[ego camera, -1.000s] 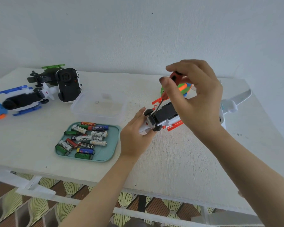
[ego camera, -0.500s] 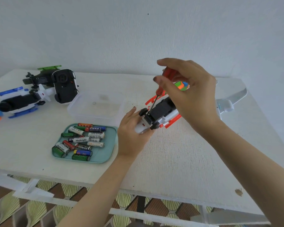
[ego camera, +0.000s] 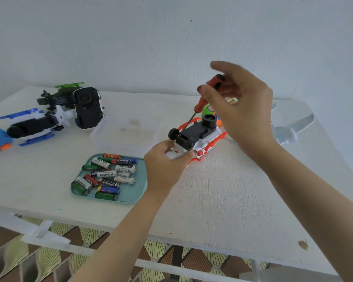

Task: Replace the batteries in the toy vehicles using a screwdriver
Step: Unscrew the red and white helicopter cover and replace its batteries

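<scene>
Red-handled screwdriver [ego camera: 203,97], pinched between thumb and fingers of the right hand [ego camera: 246,107], slants down to the upturned black underside of the white-and-red toy vehicle [ego camera: 199,136] at centre frame. The left hand [ego camera: 163,166] grips the toy's near end. Batteries [ego camera: 106,174] lie in a teal tray [ego camera: 140,181], lower left.

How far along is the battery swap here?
Done: little that shows; one small part, perhaps a screw, lies in the clear tub. In hand: the left hand grips the upturned red-and-white toy, the right hand holds the screwdriver with its tip at the closed black underside. Left: open it, swap cells from the battery tray, close it; whether the other toys are done cannot be told.
</scene>
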Available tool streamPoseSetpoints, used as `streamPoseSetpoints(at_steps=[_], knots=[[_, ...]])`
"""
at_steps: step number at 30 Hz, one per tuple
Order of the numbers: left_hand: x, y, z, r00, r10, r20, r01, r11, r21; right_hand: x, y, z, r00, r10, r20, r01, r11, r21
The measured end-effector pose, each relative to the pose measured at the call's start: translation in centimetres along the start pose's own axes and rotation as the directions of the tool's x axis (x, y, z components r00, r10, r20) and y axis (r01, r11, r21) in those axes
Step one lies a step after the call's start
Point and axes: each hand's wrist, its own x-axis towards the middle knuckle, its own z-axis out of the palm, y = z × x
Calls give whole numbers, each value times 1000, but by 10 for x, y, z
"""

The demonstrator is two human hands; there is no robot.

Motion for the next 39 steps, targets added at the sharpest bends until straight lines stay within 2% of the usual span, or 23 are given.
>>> streamPoseSetpoints(at_steps=[4, 7, 11, 17, 22, 25, 29, 32, 35, 39], knots=[[2, -1, -2, 1000, -4, 16, 3, 1000, 7, 1, 2, -2, 1000, 21, 8, -21, 1000, 20], [1, 1, -3, 1000, -7, 14, 7, 1000, 1, 0, 1, -5, 996, 42, 73, -44, 999, 19], [-1, 1, -4, 1000, 2, 9, -2, 1000, 4, -1, -2, -17, 983, 73, 168, -63, 996, -64], [-1, 2, -3, 998, 57, -14, -57, 998, -2, -13, -1, -37, 974, 133, 184, -96, 976, -195], [-3, -3, 2, 993, 110, -30, -110, 994, -2, -29, 5, -47, 976, 127, 175, -88, 974, -210], [-5, -5, 5, 990, 134, -46, -134, 991, -6, -36, 8, -49, 973, 148, 175, -122, 981, -151], [-5, -10, 8, 989, 120, -91, -121, 993, -5, -48, 11, -52, 960, 187, 210, -162, 978, -130], [-5, -9, 9, 990, 98, -105, -101, 995, -22, -56, 13, -55, 937, 220, 273, -172, 966, -191], [-5, -7, 8, 985, 139, -106, -141, 990, -14, -63, 16, -56, 901, 262, 347, -170, 947, -272], [-7, -4, 11, 981, 153, -117, -155, 988, -4, -71, 17, -51, 908, 216, 360, -83, 933, -350]])
